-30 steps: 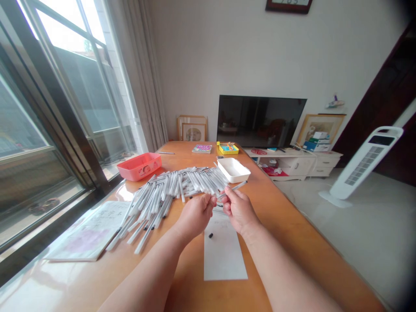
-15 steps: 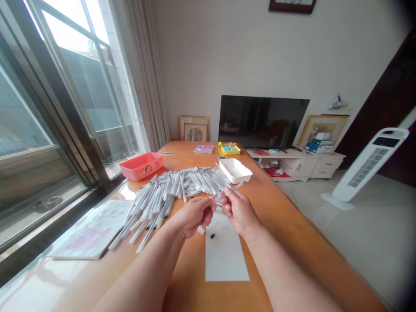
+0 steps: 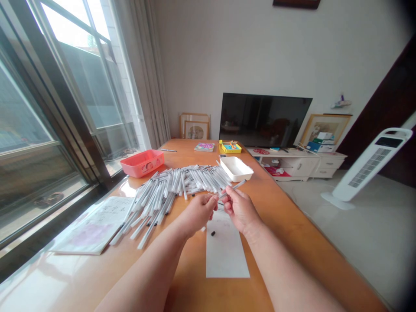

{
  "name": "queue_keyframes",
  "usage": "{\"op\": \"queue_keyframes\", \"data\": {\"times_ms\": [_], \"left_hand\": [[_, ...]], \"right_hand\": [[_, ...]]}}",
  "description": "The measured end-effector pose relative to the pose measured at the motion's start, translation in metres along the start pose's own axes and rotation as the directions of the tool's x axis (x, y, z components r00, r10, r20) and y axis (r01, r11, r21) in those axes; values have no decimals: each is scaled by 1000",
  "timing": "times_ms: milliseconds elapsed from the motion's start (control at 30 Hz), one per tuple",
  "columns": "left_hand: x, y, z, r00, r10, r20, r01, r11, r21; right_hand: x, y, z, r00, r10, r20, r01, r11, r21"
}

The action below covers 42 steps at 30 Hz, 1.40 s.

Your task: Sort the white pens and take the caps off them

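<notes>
My right hand (image 3: 239,209) is closed around a slim pen (image 3: 241,183) with a clear barrel and a dark far end. The pen slants up to the right. At its lower end my left hand (image 3: 202,211) pinches with thumb and forefinger; the fingers hide that tip. Below the hands a white sheet of paper (image 3: 225,255) lies on the table, bearing a small black cap (image 3: 213,233). A small white piece (image 3: 203,229) sits beside the sheet, partly behind my left hand. Beyond my hands spreads a heap of similar clear pens (image 3: 175,182).
A white tray (image 3: 242,177) stands behind my right hand, a red basket (image 3: 142,165) at the left. A notebook (image 3: 94,229) lies near the window. Farther back on the wooden table (image 3: 191,291) are a yellow box (image 3: 231,150) and a pink book (image 3: 204,147).
My left thumb has come up against the pen's lower end and the left hand has turned slightly. The view has tilted a little; the pen stays in my right hand.
</notes>
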State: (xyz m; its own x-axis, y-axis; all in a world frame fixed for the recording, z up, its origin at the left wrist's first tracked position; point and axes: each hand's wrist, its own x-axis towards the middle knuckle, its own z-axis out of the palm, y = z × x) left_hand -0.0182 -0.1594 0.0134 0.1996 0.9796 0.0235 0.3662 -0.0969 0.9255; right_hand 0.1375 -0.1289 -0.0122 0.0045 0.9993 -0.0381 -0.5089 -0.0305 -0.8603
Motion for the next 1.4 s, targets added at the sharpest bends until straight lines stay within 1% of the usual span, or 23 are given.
{"op": "queue_keyframes", "data": {"times_ms": [67, 100, 133, 167, 200, 267, 333, 400, 467, 567, 667, 767, 867, 967, 1033, 1133, 1200, 1300, 1400], "left_hand": [[1, -1, -5, 996, -83, 37, 90, 962, -257], [1, -1, -7, 995, -101, 26, 104, 938, -331], [2, -1, -10, 994, -110, 9, 106, 928, -358], [2, -2, -13, 993, -116, -3, 108, 935, -339], [3, -4, -15, 992, -124, -8, 117, 953, -280], [4, -9, -19, 989, -145, -22, 142, 984, -105], [5, -17, -22, 988, -141, -59, 143, 990, 22], [7, -27, -24, 991, -98, -87, 103, 994, 48], [8, -35, -26, 994, -57, -91, 60, 998, 28], [10, -38, -27, 993, -29, -116, 29, 1000, -4], [10, -30, -28, 981, 7, -192, -13, 999, -30], [10, -18, -28, 966, 33, -256, -73, 986, -148], [8, -9, -30, 967, 44, -250, -124, 942, -312], [6, -8, -33, 976, 61, -210, -145, 899, -414], [5, -9, -33, 981, 79, -175, -152, 880, -450], [4, -11, -33, 990, 96, -102, -134, 862, -489], [5, -12, -33, 994, 85, -73, -111, 842, -529], [7, -13, -34, 994, 55, -97, -104, 779, -618], [8, -12, -37, 992, 29, -124, -108, 696, -710]], "right_hand": [[6, -6, -7, 1000, -17, -10, 18, 997, 71], [9, -8, -10, 999, -25, -26, 27, 995, 101], [12, -10, -14, 999, -24, -47, 28, 994, 105], [14, -11, -17, 998, -9, -59, 15, 996, 89], [15, -10, -18, 998, 5, -61, -1, 998, 57], [14, -7, -18, 999, 30, -42, -31, 999, -34], [10, -3, -15, 999, 38, -8, -39, 991, -129], [7, -1, -13, 999, 39, 20, -35, 980, -198], [4, -1, -12, 999, 35, 31, -26, 970, -243], [3, -3, -12, 999, 14, 50, 3, 947, -321], [-1, -2, -10, 992, -22, 122, 77, 880, -469], [-9, 2, -6, 969, 1, 246, 152, 785, -601], [-17, 7, -1, 926, 80, 369, 195, 735, -650], [-23, 9, 4, 883, 113, 456, 248, 712, -657], [-24, 8, 6, 863, 116, 491, 268, 720, -640], [-26, 5, 8, 860, 129, 495, 232, 764, -602], [-27, 3, 9, 856, 144, 497, 207, 785, -584], [-30, 1, 10, 851, 164, 499, 164, 820, -548], [-32, -2, 11, 849, 191, 492, 65, 888, -455]]}}
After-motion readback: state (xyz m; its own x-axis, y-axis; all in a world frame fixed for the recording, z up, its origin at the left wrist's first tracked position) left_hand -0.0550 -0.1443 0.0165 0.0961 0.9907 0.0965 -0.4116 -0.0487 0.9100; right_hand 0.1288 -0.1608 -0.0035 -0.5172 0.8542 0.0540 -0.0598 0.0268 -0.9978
